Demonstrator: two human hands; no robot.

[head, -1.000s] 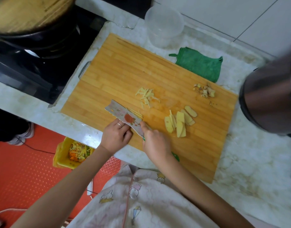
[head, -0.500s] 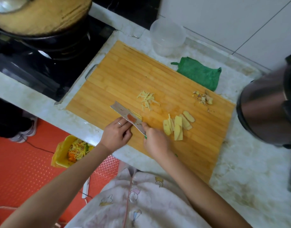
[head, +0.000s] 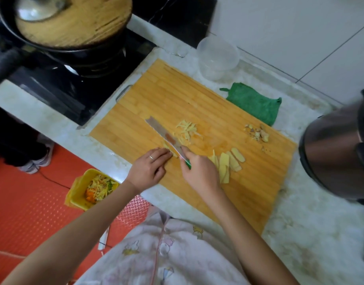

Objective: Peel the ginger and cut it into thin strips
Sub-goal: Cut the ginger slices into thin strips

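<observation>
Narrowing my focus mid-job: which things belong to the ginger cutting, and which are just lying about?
In use: knife, ginger slices, ginger strips, cutting board, left hand, right hand.
Lying about: green cloth, plastic container, covered wok, metal pot, yellow bin.

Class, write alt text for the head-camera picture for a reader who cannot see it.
A person's right hand holds a knife over a ginger piece that the left hand steadies on a wooden cutting board. Cut strips lie beyond the blade, uncut slices to the right.
</observation>
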